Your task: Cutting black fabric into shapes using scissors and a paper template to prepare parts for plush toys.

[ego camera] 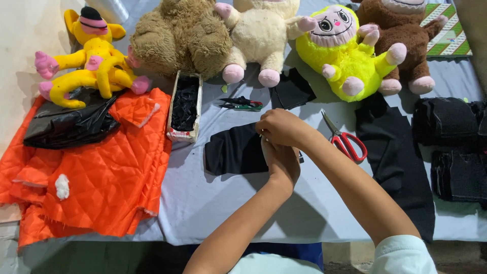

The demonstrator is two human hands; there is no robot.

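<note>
Where both hands meet, left hand [282, 161] & right hand [278, 127] pinched on flat, matte black cloth [234, 150], prob. felt.

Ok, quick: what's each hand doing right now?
Left hand: resting on the black fabric piece; whether it grips cannot be told.
Right hand: fingers curled over the left hand, pinching something too small to identify.

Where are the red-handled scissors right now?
In the head view the red-handled scissors lie on the grey table cover, just right of the right hand, below the neon-yellow plush toy.
</note>
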